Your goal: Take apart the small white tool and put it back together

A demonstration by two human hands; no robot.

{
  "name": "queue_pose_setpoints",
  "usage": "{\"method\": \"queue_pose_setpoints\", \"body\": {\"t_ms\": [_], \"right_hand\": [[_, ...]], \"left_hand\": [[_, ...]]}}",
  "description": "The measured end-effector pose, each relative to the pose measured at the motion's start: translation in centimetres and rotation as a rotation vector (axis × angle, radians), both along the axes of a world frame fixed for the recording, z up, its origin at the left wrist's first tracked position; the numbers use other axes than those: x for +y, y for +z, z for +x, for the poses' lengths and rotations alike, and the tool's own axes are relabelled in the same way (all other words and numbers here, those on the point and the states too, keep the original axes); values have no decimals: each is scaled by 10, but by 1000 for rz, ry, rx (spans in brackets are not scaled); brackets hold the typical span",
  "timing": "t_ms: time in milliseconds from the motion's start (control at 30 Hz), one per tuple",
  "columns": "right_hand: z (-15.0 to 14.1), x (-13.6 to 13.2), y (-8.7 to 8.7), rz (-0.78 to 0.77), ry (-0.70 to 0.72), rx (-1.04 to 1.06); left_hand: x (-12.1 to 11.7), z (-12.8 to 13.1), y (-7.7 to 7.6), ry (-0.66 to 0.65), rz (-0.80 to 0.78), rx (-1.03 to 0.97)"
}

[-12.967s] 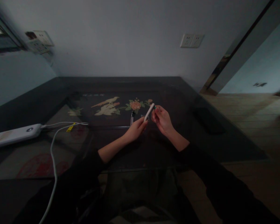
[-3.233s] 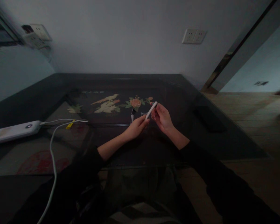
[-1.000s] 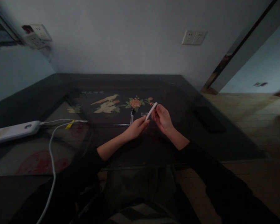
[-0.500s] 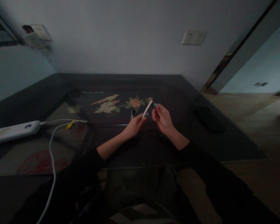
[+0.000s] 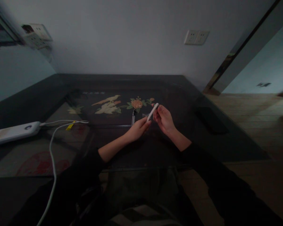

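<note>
My left hand (image 5: pixel 139 128) is closed around the lower end of a slim white pen-like tube (image 5: pixel 152 111), which slants up and to the right. My right hand (image 5: pixel 164 118) is at the tube's upper end, thumb and fingers pinched together. What they pinch is mostly hidden; it looked thin and greenish half a second ago. On the dark table beyond my left hand lies a thin piece with a black tip and pale body (image 5: pixel 133 117), perhaps a pen part. A small clear or silvery piece (image 5: pixel 145 115) is partly hidden behind the tube.
The dark glossy table (image 5: pixel 169 91) bears a bird-and-flower picture. A white power bank (image 5: pixel 16 132) with a white cable (image 5: pixel 52 150) lies at left. A flat black object, phone-like (image 5: pixel 211 121), is at right. Behind are the wall and sockets (image 5: pixel 196 37).
The white tube has shifted slightly right and down, its upper end now against my right fingers. The greenish piece in my right hand has gone from sight.
</note>
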State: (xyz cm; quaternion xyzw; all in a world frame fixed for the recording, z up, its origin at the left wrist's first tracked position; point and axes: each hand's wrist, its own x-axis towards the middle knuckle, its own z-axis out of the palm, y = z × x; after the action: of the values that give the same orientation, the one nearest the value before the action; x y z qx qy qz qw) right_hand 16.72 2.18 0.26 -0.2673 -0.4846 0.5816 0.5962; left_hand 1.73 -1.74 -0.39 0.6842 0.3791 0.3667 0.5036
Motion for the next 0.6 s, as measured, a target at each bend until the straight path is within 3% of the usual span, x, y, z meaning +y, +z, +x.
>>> {"method": "queue_pose_setpoints", "body": {"t_ms": [200,600], "right_hand": [[-1,-2,2,-2,13,-5],[0,-2,3,43,14,-31]], "left_hand": [[-2,1,0,-49,-53,-64],[9,-3,-6,101,-22,-21]]}}
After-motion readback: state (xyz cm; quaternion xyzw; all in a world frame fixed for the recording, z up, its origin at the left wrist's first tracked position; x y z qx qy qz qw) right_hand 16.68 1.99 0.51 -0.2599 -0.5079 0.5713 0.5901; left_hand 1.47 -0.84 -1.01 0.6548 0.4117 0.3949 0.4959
